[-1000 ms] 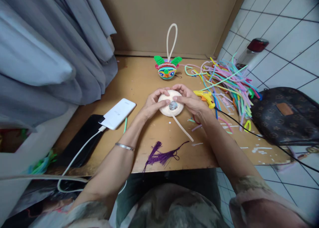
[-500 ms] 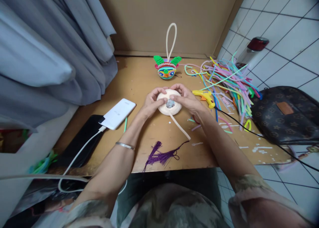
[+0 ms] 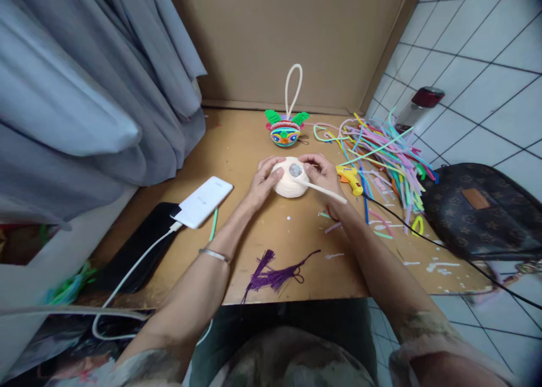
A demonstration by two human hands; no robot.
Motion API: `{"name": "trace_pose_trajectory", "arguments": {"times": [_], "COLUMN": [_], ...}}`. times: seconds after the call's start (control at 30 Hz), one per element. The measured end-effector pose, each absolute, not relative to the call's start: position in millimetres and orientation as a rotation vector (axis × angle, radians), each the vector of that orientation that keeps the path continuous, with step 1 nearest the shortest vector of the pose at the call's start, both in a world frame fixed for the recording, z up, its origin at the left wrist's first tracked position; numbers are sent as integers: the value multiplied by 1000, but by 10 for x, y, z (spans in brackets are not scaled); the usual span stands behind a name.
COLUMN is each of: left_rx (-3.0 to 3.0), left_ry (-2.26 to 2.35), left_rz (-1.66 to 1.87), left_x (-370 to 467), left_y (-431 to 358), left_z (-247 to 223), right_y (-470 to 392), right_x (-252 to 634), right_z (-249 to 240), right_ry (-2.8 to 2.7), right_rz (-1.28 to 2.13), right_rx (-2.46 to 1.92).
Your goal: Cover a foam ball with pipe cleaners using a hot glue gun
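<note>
A cream ball wrapped in pipe cleaner (image 3: 290, 188) is held between my two hands above the table. A round greyish gap shows in its upper side, and a loose cream strand (image 3: 326, 192) sticks out to the right across my wrist. My left hand (image 3: 263, 181) is closed on the ball's left side, thumb on top. On the right side, my right hand (image 3: 322, 174) grips it with the thumb near the gap. Behind the ball stands a finished colourful lion-head ornament (image 3: 285, 134) with green ears and a cream loop. Purple tassels (image 3: 275, 277) lie near the front edge.
A yellow glue gun (image 3: 350, 180) with a black cord lies right of my hands. Beyond it are a heap of coloured pipe cleaners (image 3: 381, 144), a clear bottle (image 3: 411, 113) and a brown bag (image 3: 478, 212). At left are a white power bank (image 3: 203, 202) and a black phone (image 3: 139, 251).
The ball has turned in my hands: its gap has moved up and right, and the loose strand now points right instead of down toward me. The camera view has tilted slightly.
</note>
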State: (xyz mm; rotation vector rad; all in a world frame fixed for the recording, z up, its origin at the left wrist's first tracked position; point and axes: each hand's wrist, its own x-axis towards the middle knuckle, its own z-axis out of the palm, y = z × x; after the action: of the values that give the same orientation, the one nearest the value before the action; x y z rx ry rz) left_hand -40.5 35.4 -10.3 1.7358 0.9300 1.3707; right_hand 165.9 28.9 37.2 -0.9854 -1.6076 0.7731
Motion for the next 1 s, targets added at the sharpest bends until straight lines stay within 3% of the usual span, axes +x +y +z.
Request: {"name": "trace_pose_trajectory", "arguments": {"times": [0.33,1.0], "left_rx": [1999,1818], "left_ry": [1036,962], "left_rz": [1243,1259], "left_x": [-353,-355], "left_y": [201,219], "left_z": [33,57], "right_y": [306,354], "right_x": [1733,1781], "right_z": [317,416], "right_ry": [-1643,-1896], "right_rz": [769,594], "right_rx": [-1030,-1066]}}
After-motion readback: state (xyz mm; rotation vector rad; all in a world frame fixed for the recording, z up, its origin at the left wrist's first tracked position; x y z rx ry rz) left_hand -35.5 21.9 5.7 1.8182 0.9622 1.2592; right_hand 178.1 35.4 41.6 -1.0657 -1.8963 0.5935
